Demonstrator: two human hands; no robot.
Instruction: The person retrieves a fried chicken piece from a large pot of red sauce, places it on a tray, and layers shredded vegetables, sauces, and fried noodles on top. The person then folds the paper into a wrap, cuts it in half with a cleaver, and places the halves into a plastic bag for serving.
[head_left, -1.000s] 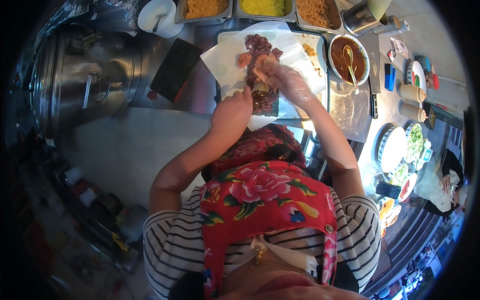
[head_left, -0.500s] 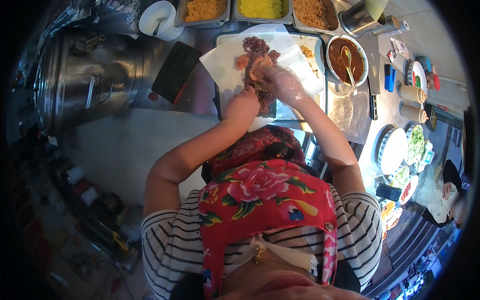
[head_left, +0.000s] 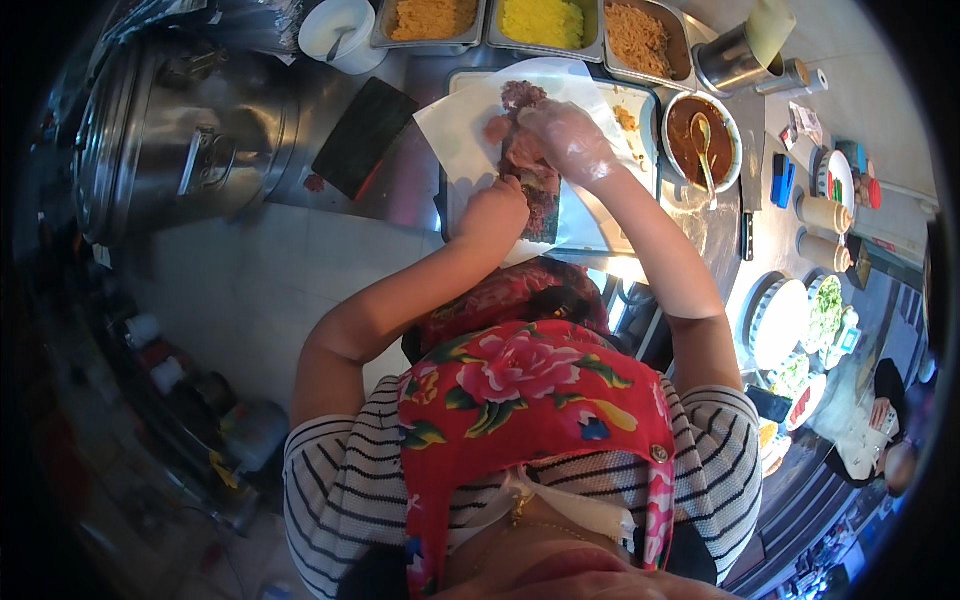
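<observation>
Reddish-brown filling (head_left: 528, 165): a long strip of dark purplish grains with meat-coloured lumps, lying down the middle of the white sheet, between the two hands.
White sheet (head_left: 460, 125): a large thin white paper spread over the metal tray, one corner hanging past the tray's left edge.
Metal tray (head_left: 640, 100): rectangular, shiny, on the steel counter directly ahead of the person; some yellowish crumbs lie on its right part.
Right hand (head_left: 568, 140): covered by a clear plastic glove, palm down on the upper part of the filling, fingers bent and spread a little, pressing onto it; the forearm runs down and right to the striped sleeve.
Left hand (head_left: 495, 212): bare, curled into a loose fist at the lower left edge of the filling, touching it; whether the fingers pinch anything cannot be told. The forearm slants down and left, elbow bent sharply.
Sauce bowl (head_left: 700, 135): round, full of brown sauce, a spoon standing in it, just right of the tray.
Three pans (head_left: 545, 20): along the far edge, holding orange, yellow and brownish shredded food.
Big steel pot (head_left: 170, 140): at the left, well apart from the hands.
Black flat board (head_left: 365, 135): between the pot and the tray.
</observation>
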